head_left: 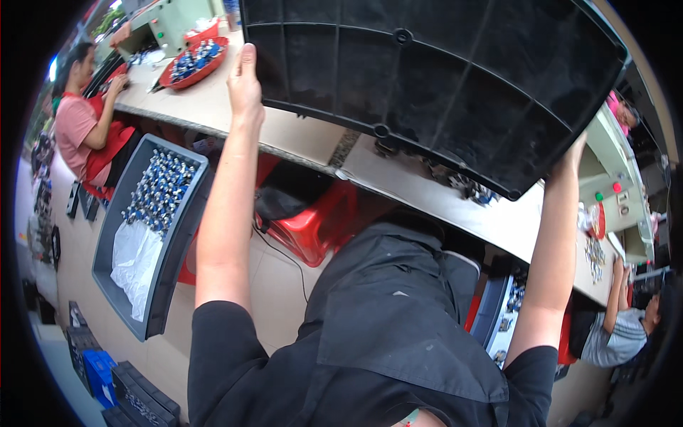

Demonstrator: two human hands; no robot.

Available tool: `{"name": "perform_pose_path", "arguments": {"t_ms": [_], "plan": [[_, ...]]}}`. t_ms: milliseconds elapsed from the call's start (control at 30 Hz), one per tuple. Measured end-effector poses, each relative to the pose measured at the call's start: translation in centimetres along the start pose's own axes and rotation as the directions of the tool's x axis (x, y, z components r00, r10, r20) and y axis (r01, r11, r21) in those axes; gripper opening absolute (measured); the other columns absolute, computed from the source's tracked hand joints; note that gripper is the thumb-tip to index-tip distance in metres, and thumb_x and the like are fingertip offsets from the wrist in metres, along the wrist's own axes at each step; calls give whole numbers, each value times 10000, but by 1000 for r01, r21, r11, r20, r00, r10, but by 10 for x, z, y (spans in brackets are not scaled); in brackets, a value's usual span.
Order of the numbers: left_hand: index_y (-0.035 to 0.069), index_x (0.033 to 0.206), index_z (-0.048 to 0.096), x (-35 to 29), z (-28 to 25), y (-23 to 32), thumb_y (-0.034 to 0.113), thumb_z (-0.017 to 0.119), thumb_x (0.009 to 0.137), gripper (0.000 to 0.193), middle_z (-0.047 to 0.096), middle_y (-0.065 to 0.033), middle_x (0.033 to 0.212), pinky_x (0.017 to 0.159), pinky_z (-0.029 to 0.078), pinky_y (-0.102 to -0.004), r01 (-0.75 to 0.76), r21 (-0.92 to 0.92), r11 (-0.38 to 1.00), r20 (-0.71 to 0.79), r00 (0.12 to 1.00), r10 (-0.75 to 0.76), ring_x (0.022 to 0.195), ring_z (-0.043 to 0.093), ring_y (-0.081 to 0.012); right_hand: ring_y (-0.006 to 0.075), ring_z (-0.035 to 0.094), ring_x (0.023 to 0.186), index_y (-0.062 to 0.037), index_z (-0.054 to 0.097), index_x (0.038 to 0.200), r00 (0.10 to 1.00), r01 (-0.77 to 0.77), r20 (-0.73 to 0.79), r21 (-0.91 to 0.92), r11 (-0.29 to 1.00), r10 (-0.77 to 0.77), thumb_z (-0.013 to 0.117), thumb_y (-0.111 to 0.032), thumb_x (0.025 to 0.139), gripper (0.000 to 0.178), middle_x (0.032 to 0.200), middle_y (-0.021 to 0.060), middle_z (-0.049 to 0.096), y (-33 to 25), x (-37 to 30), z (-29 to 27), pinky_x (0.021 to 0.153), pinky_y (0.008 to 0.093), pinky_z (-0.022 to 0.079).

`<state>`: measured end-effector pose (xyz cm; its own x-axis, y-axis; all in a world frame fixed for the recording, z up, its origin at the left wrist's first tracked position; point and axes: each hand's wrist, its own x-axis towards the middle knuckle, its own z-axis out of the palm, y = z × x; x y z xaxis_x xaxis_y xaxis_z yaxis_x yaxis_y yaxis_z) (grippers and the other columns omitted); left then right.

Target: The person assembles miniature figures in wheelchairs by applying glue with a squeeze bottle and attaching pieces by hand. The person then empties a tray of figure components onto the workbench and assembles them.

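Both my arms are stretched out, holding up a large black plastic tray (pixel 427 78) by its opposite sides. Its ribbed underside faces me, so whatever it may contain is hidden. My left hand (pixel 246 89) is closed on the left edge, thumb up along the side. At the right edge my right hand (pixel 569 158) grips near the lower corner, its fingers mostly hidden behind the tray. Under the tray, small metal and blue parts (pixel 477 191) lie on the workbench (pixel 299 135).
A grey bin (pixel 186 245) with many blue-and-silver parts and a white sheet stands at left. Red stools (pixel 306 224) sit under the bench. A red bowl of parts (pixel 193 62) rests on the bench. One person (pixel 85 135) works at left, another (pixel 619 331) at right. Stacked crates (pixel 135 391) are lower left.
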<state>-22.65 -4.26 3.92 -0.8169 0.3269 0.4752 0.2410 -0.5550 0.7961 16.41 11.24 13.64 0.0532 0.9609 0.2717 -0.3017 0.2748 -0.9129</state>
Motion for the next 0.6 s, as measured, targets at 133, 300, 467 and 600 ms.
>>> {"name": "perform_pose_path", "arguments": {"t_ms": [133, 300, 467, 600], "plan": [[65, 1326, 316, 8, 4, 1, 375, 488, 876, 572, 345, -161, 1334, 1020, 228, -321, -252, 192, 948, -44, 963, 265, 1235, 323, -234, 170, 592, 809, -5, 531, 1087, 981, 195, 28, -122, 973, -193, 449, -303, 885, 370, 941, 82, 598, -35, -32, 45, 677, 268, 486], [182, 1393, -43, -42, 45, 34, 529, 326, 882, 720, -23, -94, 1456, 1065, 26, -369, -77, -101, 992, 57, 995, 83, 1334, 59, -254, 68, 540, 695, 15, 616, 895, 801, 567, 220, 20, 824, -556, 502, -311, 887, 346, 779, 22, 615, -51, -27, 113, 627, 210, 435], [296, 1388, -13, -41, 34, 84, 663, 257, 819, 729, 42, -115, 1451, 1015, -32, -545, 185, -555, 811, 185, 978, -97, 1321, 61, -340, 115, 506, 590, -44, 589, 757, 532, 842, 443, -184, 507, -722, 571, -325, 839, 293, 667, 50, 564, -41, -77, 190, 554, 244, 395], [236, 1390, 126, -28, -24, 50, 670, 174, 823, 715, 173, -119, 1426, 1011, 29, -564, 322, -635, 702, 178, 945, -273, 1298, 171, -344, 280, 561, 621, -65, 562, 760, 234, 972, 476, -121, 201, -847, 623, -305, 779, 248, 702, 100, 565, -25, -115, 215, 542, 295, 427]]}}
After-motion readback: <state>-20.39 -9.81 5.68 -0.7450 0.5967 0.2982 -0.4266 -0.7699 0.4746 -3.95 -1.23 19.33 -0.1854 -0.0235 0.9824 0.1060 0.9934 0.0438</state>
